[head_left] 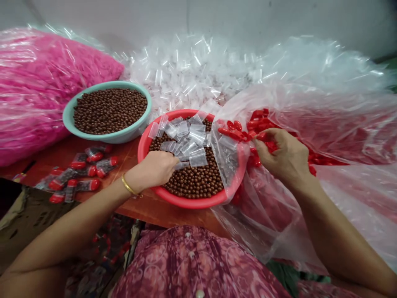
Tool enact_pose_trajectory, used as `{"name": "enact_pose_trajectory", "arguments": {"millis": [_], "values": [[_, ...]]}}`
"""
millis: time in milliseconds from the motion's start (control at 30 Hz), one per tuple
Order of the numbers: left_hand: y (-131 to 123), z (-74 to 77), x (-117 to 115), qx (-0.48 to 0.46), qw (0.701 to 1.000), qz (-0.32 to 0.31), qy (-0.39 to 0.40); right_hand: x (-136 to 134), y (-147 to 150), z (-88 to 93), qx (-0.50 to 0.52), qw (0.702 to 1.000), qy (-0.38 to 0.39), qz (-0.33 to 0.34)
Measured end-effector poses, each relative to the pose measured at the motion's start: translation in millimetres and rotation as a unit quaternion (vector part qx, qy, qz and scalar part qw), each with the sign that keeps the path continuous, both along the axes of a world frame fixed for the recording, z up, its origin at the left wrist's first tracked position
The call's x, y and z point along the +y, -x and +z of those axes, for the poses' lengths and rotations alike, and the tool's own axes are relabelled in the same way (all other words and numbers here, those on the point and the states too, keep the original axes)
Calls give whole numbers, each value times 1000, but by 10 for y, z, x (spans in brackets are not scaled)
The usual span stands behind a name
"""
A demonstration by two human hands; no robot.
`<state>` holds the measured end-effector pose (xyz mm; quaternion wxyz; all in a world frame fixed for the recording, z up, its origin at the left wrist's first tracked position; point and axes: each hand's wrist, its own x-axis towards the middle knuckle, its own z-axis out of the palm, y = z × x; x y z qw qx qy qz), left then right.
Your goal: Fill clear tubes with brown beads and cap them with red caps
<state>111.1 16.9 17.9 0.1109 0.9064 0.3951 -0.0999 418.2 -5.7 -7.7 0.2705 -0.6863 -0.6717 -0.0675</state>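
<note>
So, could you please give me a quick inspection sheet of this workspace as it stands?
Surface: reddish-brown wooden table.
Job's things: red bowl of brown balls with small clear bags on top; teal bowl of more balls; red pieces in a large clear sack.
Clutter: small clear tubes with red ends on the table; sack of pink items; heap of clear bags.
Hands: left hand on the balls; right hand at the red pieces.
Cables: nothing seen.
Surroundings: pale wall, cardboard, pink patterned garment.
</note>
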Motion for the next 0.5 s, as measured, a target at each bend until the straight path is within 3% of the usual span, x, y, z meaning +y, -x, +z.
{"name": "enact_pose_trajectory", "arguments": {"millis": [133, 267, 367, 500], "values": [[-78, -46, 69, -187, 978, 55, 79, -10, 120, 43, 170, 985, 29, 25], [-156, -122, 76, -380, 908, 90, 155, 112, 442, 108, 255, 947, 87, 173], [-198, -152, 43, -425, 883, 102, 173, 209, 715, 152, 277, 906, 151, 284], [-108, -118, 13, -411, 887, 122, 173, 328, 897, 171, 304, 840, 238, 381]]}}
